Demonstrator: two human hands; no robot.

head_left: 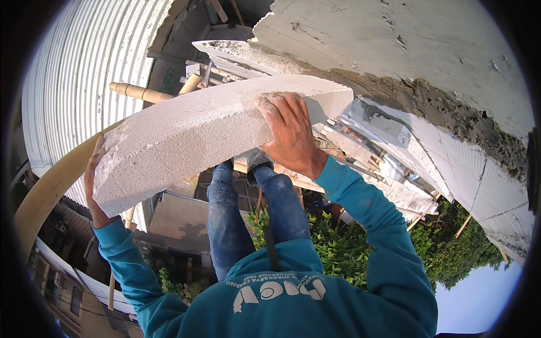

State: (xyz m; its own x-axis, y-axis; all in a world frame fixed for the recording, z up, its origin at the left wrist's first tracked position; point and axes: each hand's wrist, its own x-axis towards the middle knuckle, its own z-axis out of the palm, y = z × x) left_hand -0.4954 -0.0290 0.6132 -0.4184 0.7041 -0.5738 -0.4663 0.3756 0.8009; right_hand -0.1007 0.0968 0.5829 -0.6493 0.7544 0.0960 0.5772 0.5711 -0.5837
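A long pale aerated concrete block is held up across my body, its left end nearer to me and lower in the picture. My left hand grips that left end; most of its fingers are hidden behind the block. Toward the other end, my right hand lies over the top edge, its fingers bent across the upper face and its thumb side against the near face. At the right, the block's far end comes close to a wall with a band of rough wet-looking mortar along it; I cannot tell whether they touch.
Bamboo poles stand at the left beside a corrugated metal roof. Below my legs are scaffold boards with debris, and a drop to ground with green bushes. A white block wall runs along the right.
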